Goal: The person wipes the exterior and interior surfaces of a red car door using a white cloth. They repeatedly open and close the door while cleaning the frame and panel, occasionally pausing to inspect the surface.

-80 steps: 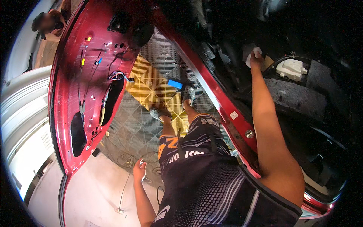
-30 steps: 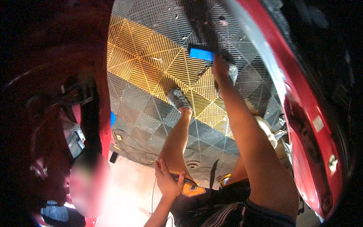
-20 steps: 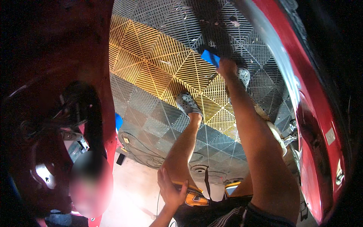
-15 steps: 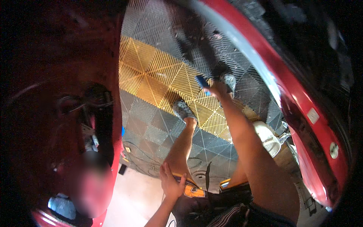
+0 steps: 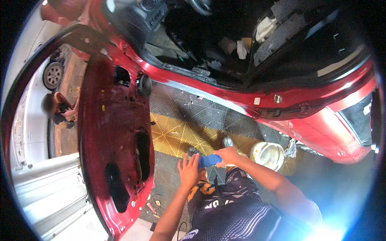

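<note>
You have the blue block (image 5: pixel 209 161) up in front of your body, its long side running roughly across from hand to hand; your right hand (image 5: pixel 229 156) is closed on its right end, thumb along the near side, the other fingers mostly hidden from this view; your left hand (image 5: pixel 188 172) is open, fingers spread and pointing away from you, with nothing visibly clasped; whether its fingertips touch the block's left end or stop just beside it, you cannot tell from here.

To handle this well, let the right hand carry the weight until the left has a sure hold; bring the left thumb and fingers to opposite sides of the free end, rather than pushing at its tip, which would probably swing the block in your grip; a light, even pressure from both ends should suit it best; mind the red car door (image 5: pixel 120 136) on your left and the white bucket (image 5: pixel 267 156) near your right forearm, since a wide elbow could knock either.

As for position, the block lies between your two hands, just to the right of the left fingers and directly against the right ones, above the tiled floor (image 5: pixel 173 138).
</note>
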Demonstrator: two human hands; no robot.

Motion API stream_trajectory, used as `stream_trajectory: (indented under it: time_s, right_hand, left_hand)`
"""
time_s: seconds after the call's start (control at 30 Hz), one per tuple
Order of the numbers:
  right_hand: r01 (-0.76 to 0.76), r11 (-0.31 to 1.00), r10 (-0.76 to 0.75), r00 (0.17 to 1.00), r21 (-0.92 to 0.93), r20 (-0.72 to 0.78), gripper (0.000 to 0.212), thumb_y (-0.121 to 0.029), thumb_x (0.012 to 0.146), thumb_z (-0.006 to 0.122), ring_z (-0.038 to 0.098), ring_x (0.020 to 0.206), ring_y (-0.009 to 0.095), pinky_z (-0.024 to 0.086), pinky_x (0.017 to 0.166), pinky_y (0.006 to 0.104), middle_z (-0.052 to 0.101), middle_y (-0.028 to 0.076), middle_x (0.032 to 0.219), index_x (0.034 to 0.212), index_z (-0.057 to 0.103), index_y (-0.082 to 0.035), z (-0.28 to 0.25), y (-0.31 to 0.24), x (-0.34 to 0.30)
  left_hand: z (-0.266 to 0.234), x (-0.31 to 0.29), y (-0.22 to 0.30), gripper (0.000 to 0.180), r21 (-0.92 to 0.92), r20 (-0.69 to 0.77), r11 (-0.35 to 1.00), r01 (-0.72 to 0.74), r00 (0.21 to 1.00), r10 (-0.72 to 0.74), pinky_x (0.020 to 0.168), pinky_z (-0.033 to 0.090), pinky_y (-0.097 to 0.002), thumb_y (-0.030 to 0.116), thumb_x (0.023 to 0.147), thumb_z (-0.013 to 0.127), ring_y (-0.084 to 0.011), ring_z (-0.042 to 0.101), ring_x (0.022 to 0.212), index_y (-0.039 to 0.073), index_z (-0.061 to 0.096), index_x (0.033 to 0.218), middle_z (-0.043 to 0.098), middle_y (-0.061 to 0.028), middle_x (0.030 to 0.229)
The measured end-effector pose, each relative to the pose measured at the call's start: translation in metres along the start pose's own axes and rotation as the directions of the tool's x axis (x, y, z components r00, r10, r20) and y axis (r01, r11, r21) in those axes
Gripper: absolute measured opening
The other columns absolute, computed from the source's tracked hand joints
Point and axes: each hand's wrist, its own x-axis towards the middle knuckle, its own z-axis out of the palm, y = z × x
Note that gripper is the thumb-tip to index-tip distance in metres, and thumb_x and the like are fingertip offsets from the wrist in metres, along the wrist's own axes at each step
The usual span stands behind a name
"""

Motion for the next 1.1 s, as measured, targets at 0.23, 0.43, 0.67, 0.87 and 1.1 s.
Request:
stream_trajectory:
  time_s: [0.23,0.43,0.67,0.87,1.1]
  right_hand:
    - [0.264,0.964,-0.258,0.950,0.014,-0.177,0.054,-0.046,0.065,0.074,0.065,0.071,0.028,0.051,0.060,0.0400,0.066,0.007,0.079,0.108,0.061,-0.018,-0.012,-0.035,-0.070]
    - [0.453,0.891,-0.455,0.889,-0.036,-0.053,0.064,-0.043,0.070,0.074,0.066,0.088,0.028,0.052,0.072,0.0404,0.067,0.008,0.100,0.126,0.057,-0.018,-0.004,-0.035,-0.117]
    - [0.206,0.978,-0.204,0.973,0.012,-0.110,0.045,-0.034,0.072,0.076,0.062,0.095,0.031,0.050,0.080,0.0399,0.065,0.014,0.101,0.110,0.067,-0.012,0.052,0.074,-0.170]
    - [-0.158,0.966,0.219,0.922,-0.206,0.318,0.022,-0.025,0.076,0.069,0.064,0.065,0.029,0.049,0.060,0.0411,0.067,0.018,0.078,0.087,0.070,-0.006,0.127,0.221,-0.236]
    - [-0.088,0.935,0.274,0.795,-0.344,0.541,0.017,-0.021,0.080,0.066,0.054,0.047,0.021,0.040,0.043,0.0367,0.062,0.010,0.065,0.072,0.060,-0.007,0.196,0.278,-0.221]
  left_hand:
    - [-0.026,-0.074,0.048,0.069,0.108,-0.157,0.994,-0.018,0.987,0.035,0.109,0.019,-0.0560,0.029,0.064,0.081,-0.0277,0.043,0.127,0.016,0.055,0.127,0.058,-0.0010,0.119]
    - [0.018,-0.157,0.100,0.065,-0.002,-0.298,0.993,0.117,0.948,-0.112,0.108,0.018,-0.0516,0.034,0.063,0.082,-0.0265,0.046,0.120,0.009,0.058,0.118,0.059,-0.0076,0.115]
    - [0.169,-0.317,0.084,0.071,-0.155,-0.180,0.531,0.833,0.505,-0.844,0.104,0.026,-0.0503,0.049,0.063,0.079,-0.0308,0.054,0.112,0.006,0.060,0.117,0.066,-0.0106,0.106]
    - [0.288,-0.500,0.128,0.079,-0.124,0.292,-0.233,0.965,-0.189,-0.938,0.103,0.028,-0.0487,0.058,0.066,0.076,-0.0300,0.052,0.122,0.006,0.058,0.123,0.064,-0.0116,0.120]
    - [0.371,-0.604,0.237,0.090,-0.277,0.573,-0.546,0.791,-0.320,-0.755,0.107,0.025,-0.0501,0.059,0.061,0.078,-0.0330,0.047,0.129,0.003,0.055,0.127,0.060,-0.0163,0.128]
